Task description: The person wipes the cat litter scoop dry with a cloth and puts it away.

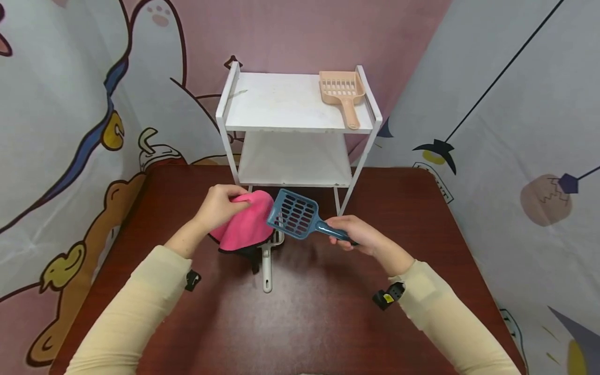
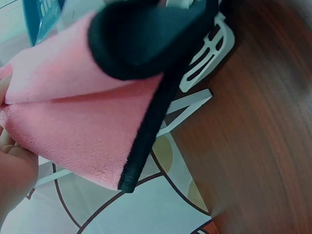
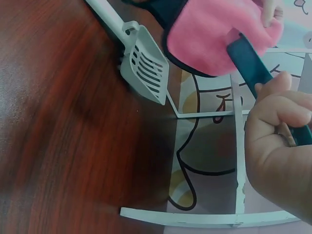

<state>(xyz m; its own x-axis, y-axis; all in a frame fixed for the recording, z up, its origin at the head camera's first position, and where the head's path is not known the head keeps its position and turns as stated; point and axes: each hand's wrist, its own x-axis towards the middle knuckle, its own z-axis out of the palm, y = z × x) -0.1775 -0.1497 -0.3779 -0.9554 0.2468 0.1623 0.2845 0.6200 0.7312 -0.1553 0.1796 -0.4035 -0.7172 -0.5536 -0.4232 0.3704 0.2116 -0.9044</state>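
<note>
My left hand [image 1: 219, 208] pinches a pink cloth with a dark edge [image 1: 248, 221], which hangs in folds above the table. In the left wrist view the pink cloth [image 2: 87, 131] shows its black border. My right hand [image 1: 356, 233] grips the handle of a blue slotted litter scoop [image 1: 294, 214], its head pointing left and overlapping the cloth's right side. Seen from the right wrist, the blue scoop [image 3: 251, 61] is edge-on against the cloth. Below the cloth, a white litter scoop [image 1: 266, 268] lies on the table, its head partly hidden; its slots [image 3: 146, 68] show in the right wrist view.
A white two-tier shelf [image 1: 281, 101] stands at the back of the brown table [image 1: 304, 323]. On its top tier, at the right, lies a beige litter scoop [image 1: 344, 96]. Walls with cartoon drawings [image 1: 492, 130] surround the table.
</note>
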